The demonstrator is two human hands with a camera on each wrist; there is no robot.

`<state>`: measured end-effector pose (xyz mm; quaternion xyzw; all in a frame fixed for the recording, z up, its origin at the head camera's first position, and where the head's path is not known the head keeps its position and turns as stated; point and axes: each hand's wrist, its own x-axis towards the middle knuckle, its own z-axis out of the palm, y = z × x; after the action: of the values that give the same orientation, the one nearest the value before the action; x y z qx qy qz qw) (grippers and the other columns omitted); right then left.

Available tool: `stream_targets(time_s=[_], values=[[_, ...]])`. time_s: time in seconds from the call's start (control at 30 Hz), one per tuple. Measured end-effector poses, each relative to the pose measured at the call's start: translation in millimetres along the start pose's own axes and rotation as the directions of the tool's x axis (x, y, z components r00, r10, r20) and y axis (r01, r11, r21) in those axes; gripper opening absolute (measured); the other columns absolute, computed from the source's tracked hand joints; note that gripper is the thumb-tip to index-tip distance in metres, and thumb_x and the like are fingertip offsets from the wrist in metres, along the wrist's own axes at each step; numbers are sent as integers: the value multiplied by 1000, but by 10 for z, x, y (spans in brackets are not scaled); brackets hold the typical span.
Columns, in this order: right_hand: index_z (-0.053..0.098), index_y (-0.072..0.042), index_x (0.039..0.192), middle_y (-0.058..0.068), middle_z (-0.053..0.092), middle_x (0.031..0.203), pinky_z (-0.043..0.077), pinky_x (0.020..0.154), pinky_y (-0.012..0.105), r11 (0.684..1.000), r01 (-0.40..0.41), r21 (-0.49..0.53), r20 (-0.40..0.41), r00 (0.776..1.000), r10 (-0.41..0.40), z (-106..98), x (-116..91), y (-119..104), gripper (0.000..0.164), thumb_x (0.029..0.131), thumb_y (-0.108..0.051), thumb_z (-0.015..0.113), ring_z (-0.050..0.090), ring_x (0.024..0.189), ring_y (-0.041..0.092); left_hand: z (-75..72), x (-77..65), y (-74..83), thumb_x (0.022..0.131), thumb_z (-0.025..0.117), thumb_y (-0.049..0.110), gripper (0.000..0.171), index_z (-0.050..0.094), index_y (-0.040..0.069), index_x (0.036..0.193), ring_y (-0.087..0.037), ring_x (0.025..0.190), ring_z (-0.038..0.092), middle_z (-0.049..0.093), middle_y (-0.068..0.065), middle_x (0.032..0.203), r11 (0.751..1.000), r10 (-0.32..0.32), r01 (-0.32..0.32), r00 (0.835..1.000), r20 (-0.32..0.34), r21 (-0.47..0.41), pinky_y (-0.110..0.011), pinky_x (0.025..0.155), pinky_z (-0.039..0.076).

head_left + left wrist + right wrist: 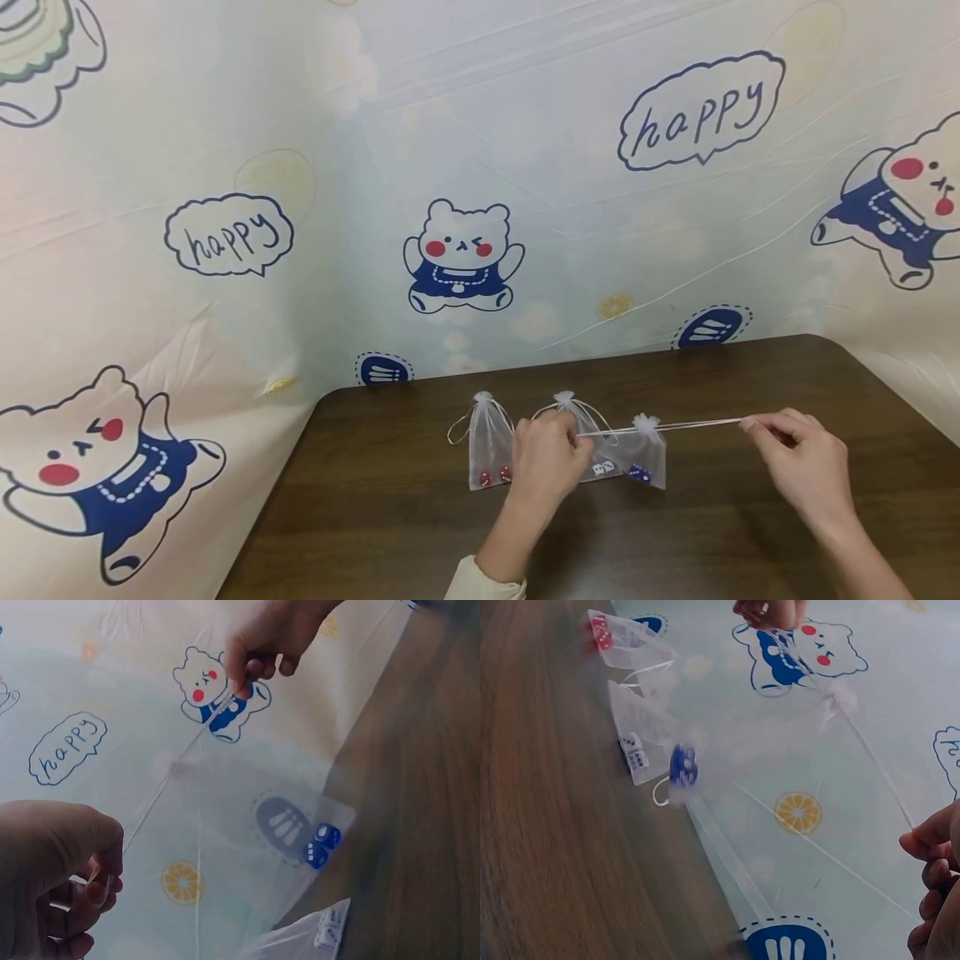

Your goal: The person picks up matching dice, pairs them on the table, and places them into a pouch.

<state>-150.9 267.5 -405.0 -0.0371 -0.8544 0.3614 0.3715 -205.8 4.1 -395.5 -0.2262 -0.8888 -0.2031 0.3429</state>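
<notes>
A small sheer white drawstring pouch with blue dice at its bottom hangs between my hands, its neck gathered into a ruffle. On the left side, my left hand grips one end of its thin white drawstring. Thumb and forefinger of my right hand pinch the other end, and the cord runs taut across. In the left wrist view the blue dice sit in the pouch's lower corner, above the table. My left hand partly hides the two other pouches in the head view.
Behind my left hand are a pouch with red dice and another with white dice, both cinched at the top with loose cord loops. All this is over a dark brown wooden table. A bear-printed curtain hangs along its back edge.
</notes>
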Motion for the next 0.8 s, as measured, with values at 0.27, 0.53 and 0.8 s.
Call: stream_targets(time_s=[0.27,0.53,0.8], values=[[73,-4,72,-22,49,59,26,54,17,1000,13,-19,-7,1000,-13,27,37,38,7,77,-6,69,35,60,-6,59,-5,-9,57,66,11,32,38,18,45,-10,43,39,38,8,48,998,32,-32,999,-5,56,-25,46,29],[73,-3,77,-17,53,61,28,56,23,997,-44,-63,19,999,45,41,113,174,11,81,-11,67,36,61,-7,155,-26,55,60,68,14,24,48,19,48,-10,49,49,45,9,50,999,30,-32,997,65,37,-26,48,35],[73,1,90,20,66,90,34,64,33,982,-156,-105,132,977,169,96,293,325,27,89,-22,59,57,80,31,296,-81,119,60,71,16,23,51,19,48,-10,51,52,47,10,50,1000,26,-27,989,143,6,-25,50,40]])
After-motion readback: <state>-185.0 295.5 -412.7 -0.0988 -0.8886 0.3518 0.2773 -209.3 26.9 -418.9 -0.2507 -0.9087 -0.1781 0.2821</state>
